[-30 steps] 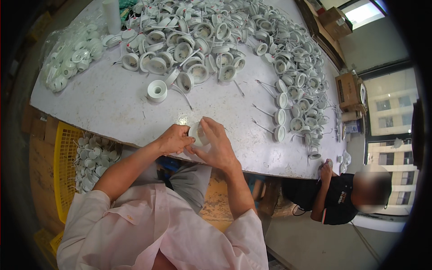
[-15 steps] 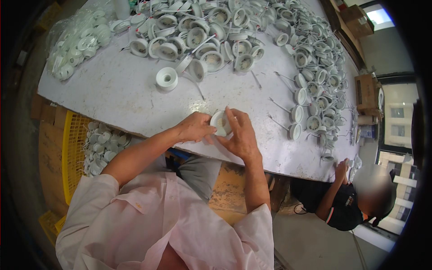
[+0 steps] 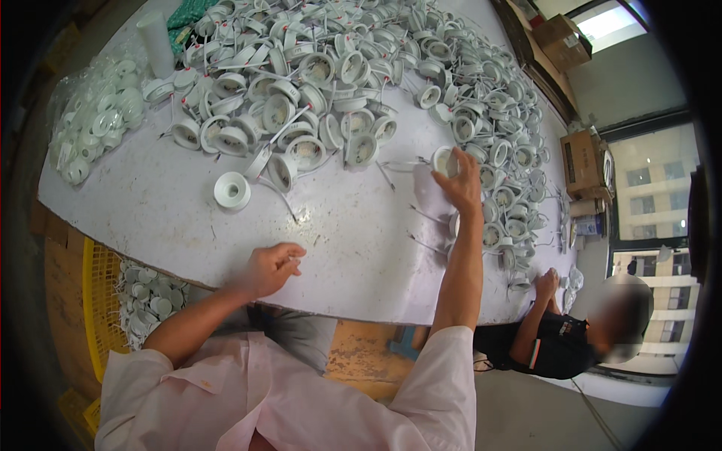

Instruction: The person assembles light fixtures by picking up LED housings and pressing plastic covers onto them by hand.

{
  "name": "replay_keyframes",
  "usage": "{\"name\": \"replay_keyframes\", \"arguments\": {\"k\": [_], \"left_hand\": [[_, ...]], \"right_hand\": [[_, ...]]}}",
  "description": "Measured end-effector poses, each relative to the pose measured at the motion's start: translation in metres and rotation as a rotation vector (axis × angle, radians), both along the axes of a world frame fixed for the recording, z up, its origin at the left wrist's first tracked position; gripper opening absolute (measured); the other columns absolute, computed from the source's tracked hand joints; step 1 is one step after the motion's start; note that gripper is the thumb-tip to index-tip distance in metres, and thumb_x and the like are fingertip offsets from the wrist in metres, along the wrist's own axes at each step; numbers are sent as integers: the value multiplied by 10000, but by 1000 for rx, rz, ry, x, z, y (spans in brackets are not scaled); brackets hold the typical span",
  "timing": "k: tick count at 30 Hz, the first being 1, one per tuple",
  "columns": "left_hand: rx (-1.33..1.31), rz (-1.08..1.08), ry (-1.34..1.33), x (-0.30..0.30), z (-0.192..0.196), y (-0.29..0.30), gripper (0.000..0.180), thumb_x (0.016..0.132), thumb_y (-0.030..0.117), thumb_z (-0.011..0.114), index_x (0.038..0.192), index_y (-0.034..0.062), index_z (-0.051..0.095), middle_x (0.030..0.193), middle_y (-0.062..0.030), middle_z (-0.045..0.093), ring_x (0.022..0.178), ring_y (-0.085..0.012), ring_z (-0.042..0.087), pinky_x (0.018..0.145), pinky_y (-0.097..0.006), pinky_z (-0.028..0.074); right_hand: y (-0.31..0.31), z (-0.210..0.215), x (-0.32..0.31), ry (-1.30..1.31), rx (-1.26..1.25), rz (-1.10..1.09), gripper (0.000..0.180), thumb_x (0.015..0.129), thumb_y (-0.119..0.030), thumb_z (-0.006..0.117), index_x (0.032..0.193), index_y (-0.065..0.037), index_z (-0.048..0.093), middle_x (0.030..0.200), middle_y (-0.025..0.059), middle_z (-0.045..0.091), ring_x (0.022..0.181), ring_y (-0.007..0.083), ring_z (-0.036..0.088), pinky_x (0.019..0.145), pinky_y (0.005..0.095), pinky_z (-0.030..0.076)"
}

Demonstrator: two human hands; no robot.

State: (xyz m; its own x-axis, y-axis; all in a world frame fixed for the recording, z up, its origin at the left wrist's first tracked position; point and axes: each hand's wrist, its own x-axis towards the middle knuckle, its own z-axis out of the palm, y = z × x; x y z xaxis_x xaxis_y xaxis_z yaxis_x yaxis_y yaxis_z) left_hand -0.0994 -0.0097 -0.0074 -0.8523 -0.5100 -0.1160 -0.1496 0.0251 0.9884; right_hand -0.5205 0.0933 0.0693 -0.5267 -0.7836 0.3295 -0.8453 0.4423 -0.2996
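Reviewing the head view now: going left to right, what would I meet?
Clear bag of white parts, loose white flanged ring, left hand, right hand holding a white cup-shaped part, co-worker's hand, cardboard box by the window.

I log one wide fisheye view from my head, facing down and forward past my shirt [image 3: 316, 383], close to the near edge of the bench [image 3: 353, 263], framing its left corner, my left hand [image 3: 274, 269] and right hand [image 3: 460, 180].
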Motion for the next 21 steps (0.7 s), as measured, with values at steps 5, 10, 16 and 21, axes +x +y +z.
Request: {"name": "replay_keyframes", "arguments": {"k": [5,10,16,21], "left_hand": [[-126,13,71,0,6,4,210,866,-19,549,1066,-28,610,846,-114,686,747,-161,701,634,-238,530],[-151,-13,76,-1,7,2,196,847,-35,545,1030,-26,616,845,-125,678,749,-166,702,614,-235,533],[-237,-15,104,-1,1,1,199,834,-50,542,1015,-20,619,827,-126,677,731,-176,705,600,-245,540],[-264,-29,120,-3,6,-2,207,822,-52,547,1011,-15,621,812,-126,676,727,-177,706,591,-250,544]], "right_hand": [[-24,-4,-58,-52,206,-193,687,633,-325,756,1252,-98,564,1243,201,557,1173,357,504,985,422,407],[-41,-10,-76,-84,370,-269,656,664,-370,706,1252,-110,572,1243,182,573,1181,343,515,987,418,409],[-47,-12,-88,-134,387,-288,634,675,-370,702,1231,-85,592,1187,182,613,1130,341,555,969,412,423],[-42,-19,-107,-2,335,-225,573,701,-363,697,1196,-87,612,1127,184,638,1063,353,588,921,409,453]]}}
